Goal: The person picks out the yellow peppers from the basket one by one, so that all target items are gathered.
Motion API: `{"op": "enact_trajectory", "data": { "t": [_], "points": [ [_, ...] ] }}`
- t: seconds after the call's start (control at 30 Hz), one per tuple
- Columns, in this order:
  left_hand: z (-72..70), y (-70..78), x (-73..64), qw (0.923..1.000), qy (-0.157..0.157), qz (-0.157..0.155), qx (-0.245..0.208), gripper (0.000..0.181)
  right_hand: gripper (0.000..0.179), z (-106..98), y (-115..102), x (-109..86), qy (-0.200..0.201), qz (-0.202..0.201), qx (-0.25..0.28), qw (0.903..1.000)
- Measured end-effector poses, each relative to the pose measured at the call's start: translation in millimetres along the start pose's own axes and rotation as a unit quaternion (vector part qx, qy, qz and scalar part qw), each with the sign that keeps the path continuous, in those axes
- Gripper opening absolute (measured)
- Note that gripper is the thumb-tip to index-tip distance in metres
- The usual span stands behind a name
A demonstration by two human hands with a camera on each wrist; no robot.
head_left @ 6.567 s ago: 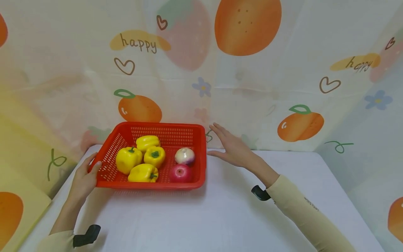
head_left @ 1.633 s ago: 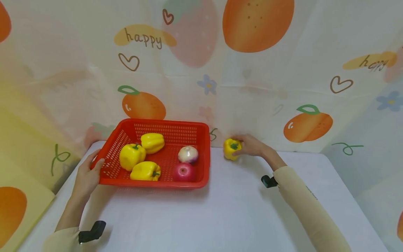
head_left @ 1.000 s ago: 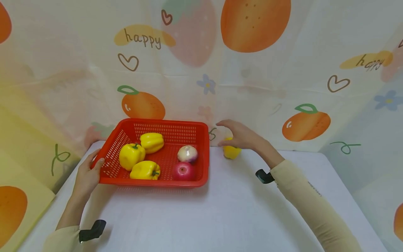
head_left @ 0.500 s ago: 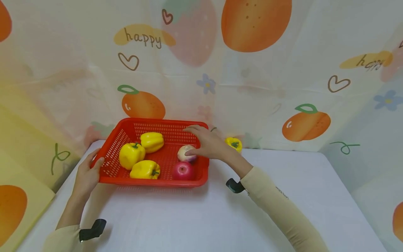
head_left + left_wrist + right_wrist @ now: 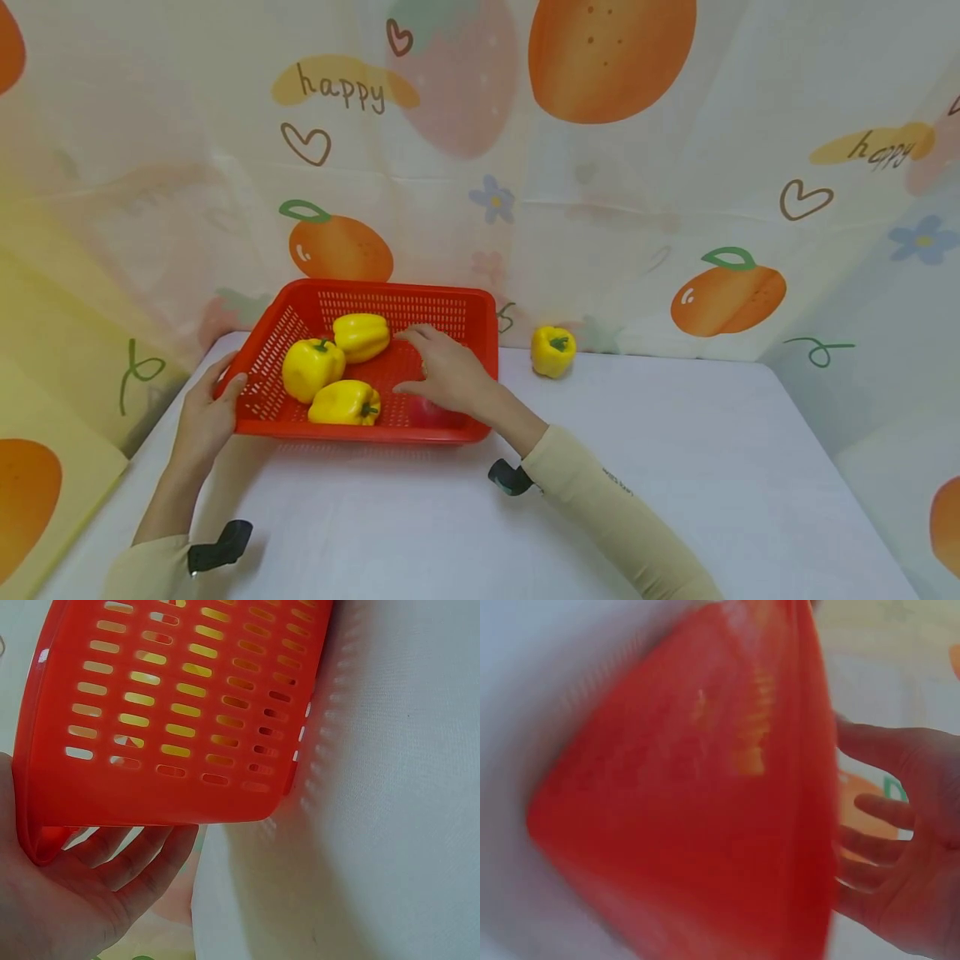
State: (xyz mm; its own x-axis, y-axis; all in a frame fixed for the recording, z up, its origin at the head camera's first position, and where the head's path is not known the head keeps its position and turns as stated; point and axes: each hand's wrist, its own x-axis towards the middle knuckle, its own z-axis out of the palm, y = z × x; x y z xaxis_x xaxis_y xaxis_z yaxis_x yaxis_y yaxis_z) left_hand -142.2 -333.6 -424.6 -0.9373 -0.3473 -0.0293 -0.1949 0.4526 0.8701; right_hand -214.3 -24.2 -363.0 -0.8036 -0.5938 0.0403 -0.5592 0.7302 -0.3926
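In the head view, my left hand (image 5: pixel 202 421) grips the left rim of a red plastic basket (image 5: pixel 360 432); the left wrist view shows its fingers around the basket's outer wall. Three yellow bell peppers lie in the basket's left half: one at the back (image 5: pixel 362 337), one at the left (image 5: pixel 313 370), one in front (image 5: pixel 345 403). My right hand (image 5: pixel 453 375) hovers over the basket's right half, fingers spread and holding nothing. Beneath it a red onion (image 5: pixel 431 412) is partly hidden; the pale onion behind it is almost fully covered.
Another yellow bell pepper (image 5: pixel 553 352) stands on the white table (image 5: pixel 637 433) right of the basket, near the back edge. Behind the table hangs a fruit-print cloth (image 5: pixel 600 192).
My right hand set a bell pepper from the basket on the table, let it go, then moved left over the basket. My left hand has kept its grip on the rim.
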Motion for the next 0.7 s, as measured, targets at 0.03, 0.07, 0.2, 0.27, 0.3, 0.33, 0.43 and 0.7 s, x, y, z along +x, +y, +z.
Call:
{"op": "enact_trajectory", "data": {
  "t": [0.03,0.07,0.2,0.27,0.3,0.33,0.43,0.7],
  "points": [
    [0.0,0.3,0.1,1.0,-0.001,-0.001,-0.001,0.06,0.075,4,-4,0.7,-0.001,0.001,-0.001,1.0],
    [0.1,0.5,0.3,1.0,-0.002,-0.002,-0.001,0.06,0.075,9,-8,1.4,-0.003,0.001,-0.003,1.0],
    [0.2,1.1,0.2,0.9999,-0.006,-0.008,-0.003,0.06,0.069,25,-21,5.5,-0.01,-0.007,0.001,0.9999],
    [0.4,1.3,-0.4,0.9999,-0.008,-0.01,-0.004,0.06,0.065,32,-26,7.9,-0.018,-0.01,-0.001,0.9998],
    [0.5,1.4,-0.6,0.9999,-0.008,-0.01,-0.004,0.06,0.064,36,-27,9.1,-0.023,-0.009,-0.002,0.9997],
    [0.6,1.5,-0.7,0.9999,-0.009,-0.011,-0.004,0.06,0.065,40,-28,10.5,-0.028,-0.007,-0.002,0.9996],
    [0.8,1.7,-0.9,0.9999,-0.009,-0.012,-0.004,0.06,0.069,47,-31,15.0,-0.044,0.005,-0.003,0.999],
    [1.1,1.2,0.4,0.9998,-0.006,-0.017,-0.001,0.059,0.093,55,-35,30.4,-0.092,0.023,0.004,0.9954]
  ]
}}
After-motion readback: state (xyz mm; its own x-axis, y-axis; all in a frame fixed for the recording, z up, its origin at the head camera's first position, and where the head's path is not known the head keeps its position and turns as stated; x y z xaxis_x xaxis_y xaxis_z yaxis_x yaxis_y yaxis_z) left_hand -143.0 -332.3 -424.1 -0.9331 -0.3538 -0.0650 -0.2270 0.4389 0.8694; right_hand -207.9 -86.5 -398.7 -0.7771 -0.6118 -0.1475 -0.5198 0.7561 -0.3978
